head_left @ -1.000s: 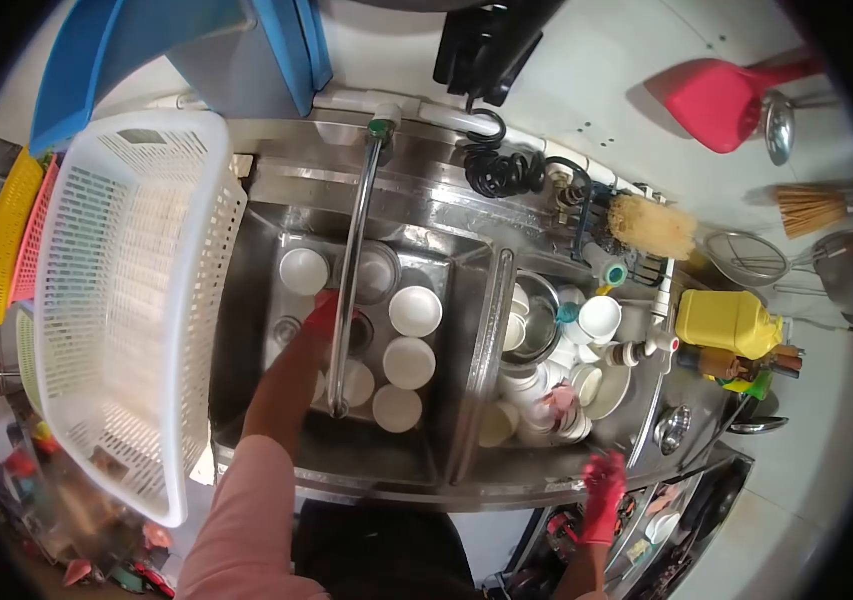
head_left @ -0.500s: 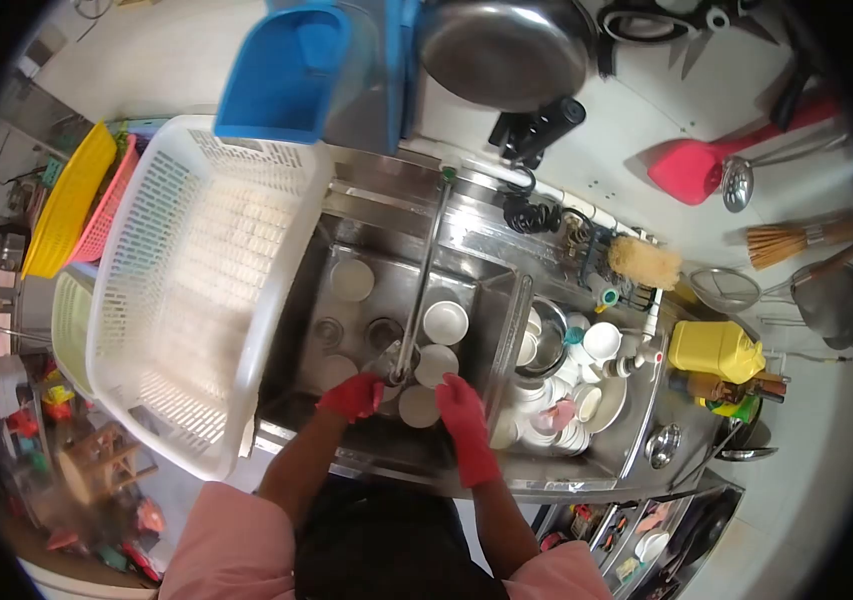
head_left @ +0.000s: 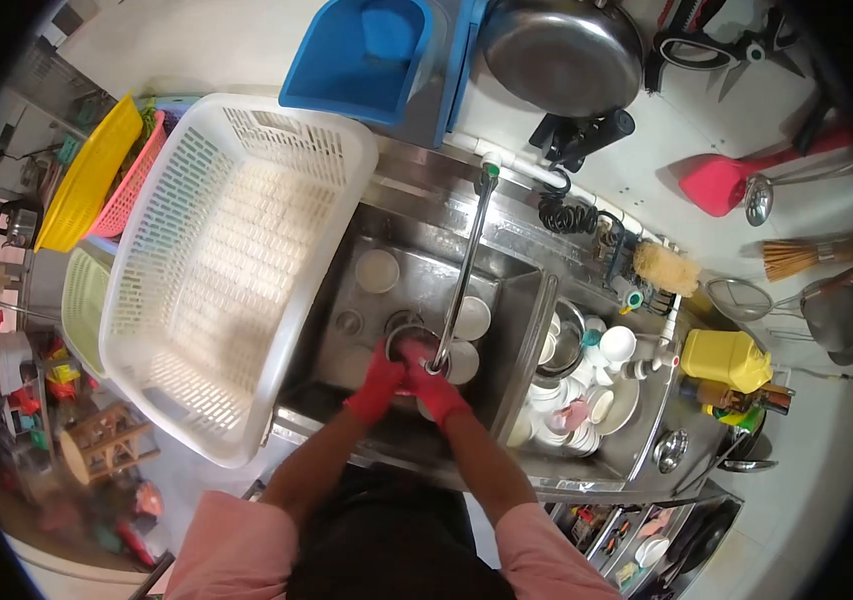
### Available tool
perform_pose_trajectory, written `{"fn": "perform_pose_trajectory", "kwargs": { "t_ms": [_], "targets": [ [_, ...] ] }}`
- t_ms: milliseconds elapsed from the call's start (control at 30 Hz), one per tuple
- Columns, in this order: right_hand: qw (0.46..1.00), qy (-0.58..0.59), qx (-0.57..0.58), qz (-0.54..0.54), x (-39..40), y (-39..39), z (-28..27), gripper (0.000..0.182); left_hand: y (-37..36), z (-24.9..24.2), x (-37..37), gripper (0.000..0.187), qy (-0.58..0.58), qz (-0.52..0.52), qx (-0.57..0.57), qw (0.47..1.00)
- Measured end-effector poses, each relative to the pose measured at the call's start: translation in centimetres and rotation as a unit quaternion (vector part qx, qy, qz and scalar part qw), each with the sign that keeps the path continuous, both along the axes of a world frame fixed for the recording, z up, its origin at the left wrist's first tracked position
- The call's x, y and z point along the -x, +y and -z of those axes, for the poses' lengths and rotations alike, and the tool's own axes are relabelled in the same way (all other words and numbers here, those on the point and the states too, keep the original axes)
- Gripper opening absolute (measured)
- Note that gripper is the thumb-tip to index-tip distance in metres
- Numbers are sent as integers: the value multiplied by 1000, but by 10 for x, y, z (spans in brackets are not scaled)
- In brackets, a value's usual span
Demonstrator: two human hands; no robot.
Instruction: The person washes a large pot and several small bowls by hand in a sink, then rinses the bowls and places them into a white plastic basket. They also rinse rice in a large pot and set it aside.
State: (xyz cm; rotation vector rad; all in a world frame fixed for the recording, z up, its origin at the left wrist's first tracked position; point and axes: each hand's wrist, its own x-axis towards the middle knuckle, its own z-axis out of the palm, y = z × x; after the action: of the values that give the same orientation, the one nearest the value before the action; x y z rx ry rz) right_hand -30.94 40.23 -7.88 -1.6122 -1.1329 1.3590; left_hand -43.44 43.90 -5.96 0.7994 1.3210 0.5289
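Observation:
My left hand (head_left: pixel 380 384), in a red rubber glove, grips the left side of a small, shiny, round bowl (head_left: pixel 407 336) in the left sink basin. My right hand (head_left: pixel 432 388), gloved alike, closes on the bowl's right side, with some fingers seeming to reach inside. Directly over them is the end of the long metal tap (head_left: pixel 463 262); I cannot make out a stream of water. White bowls (head_left: pixel 471 318) sit on the basin floor to the right of my hands, partly covered by the tap and glove. Another white bowl (head_left: pixel 377 271) lies farther back.
A big white plastic basket (head_left: pixel 231 250) stands left of the basin. The right basin holds piled white dishes (head_left: pixel 586 390) and a steel bowl. A blue bin (head_left: pixel 358 70), a frying pan (head_left: pixel 563 55) and a yellow jug (head_left: pixel 726 360) are around the sink.
My right hand has moved left from beside the white bowls to join my left hand at the shiny bowl under the tap. The view has shifted slightly, moving the scene rightward.

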Motion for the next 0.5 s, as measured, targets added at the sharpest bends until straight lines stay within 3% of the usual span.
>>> {"fn": "perform_pose_trajectory", "kwargs": {
  "t_ms": [67, 100, 200, 300, 400, 500],
  "targets": [
    [993, 98, 69, -7, 2, 0, -45, 22, 21, 47, 27, 57, -21, 63, 12, 998],
    [992, 22, 78, -93, -19, -7, -33, 25, 24, 37, 29, 52, -99, 18, -136, 985],
    [975, -147, 61, -155, -39, -5, -1, 34, 24, 11, 16, 46, -29, 120, -115, 986],
    [968, -226, -111, 14, -17, -1, -15, 35, 34, -50, -10, 40, -72, 131, 16, 989],
    [949, -236, -135, -158, -25, -15, -76, 33, 44, 18, 8, 37, 155, 154, -268, 938],
    [950, -238, -115, -166, -52, -24, -66, 25, 61, -22, 11, 37, 114, 250, -204, 940]
  ]
}}
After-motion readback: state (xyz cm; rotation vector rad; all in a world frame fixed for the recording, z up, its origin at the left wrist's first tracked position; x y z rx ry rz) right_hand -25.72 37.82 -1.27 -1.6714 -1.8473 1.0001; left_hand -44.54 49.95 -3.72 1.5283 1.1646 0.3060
